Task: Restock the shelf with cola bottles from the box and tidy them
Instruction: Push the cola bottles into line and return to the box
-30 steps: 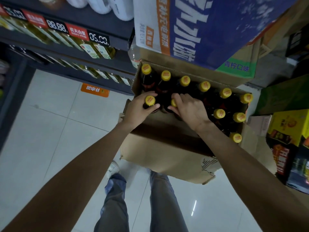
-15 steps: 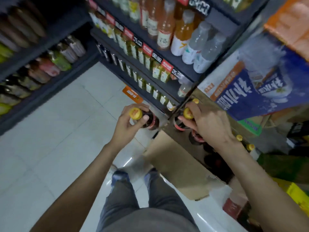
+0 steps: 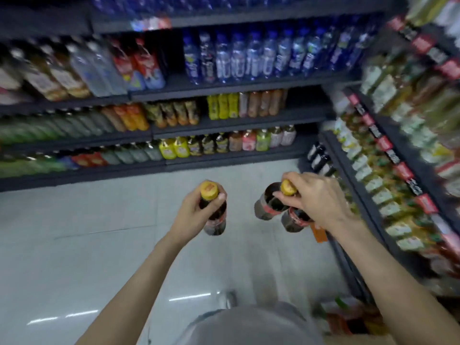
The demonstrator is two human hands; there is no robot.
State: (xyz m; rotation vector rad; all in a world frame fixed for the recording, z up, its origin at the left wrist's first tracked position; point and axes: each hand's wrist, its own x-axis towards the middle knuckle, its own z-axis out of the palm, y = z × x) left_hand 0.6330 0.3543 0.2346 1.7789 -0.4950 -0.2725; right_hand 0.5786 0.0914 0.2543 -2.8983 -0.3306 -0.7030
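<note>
Left hand (image 3: 193,214) gripping one cola bottle (image 3: 214,215), right hand (image 3: 316,200) pinching two bottles (image 3: 270,205) by yellow caps; labels blurred, unreadable.

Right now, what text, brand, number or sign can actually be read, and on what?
None legible.
Yellow cap of the left-hand cola bottle: orange print, blurred.
Red shelf price tags: blurred.
Blue water bottle labels: smeared white lettering.
Orange floor tag: unreadable.

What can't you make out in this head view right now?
- Box: out of frame.
- Second bottle cap in right hand: hidden under the hand.
- Price tags on right shelves: motion-blurred, unreadable.
- Label of left hand's bottle: seen from above, blurred.
</note>
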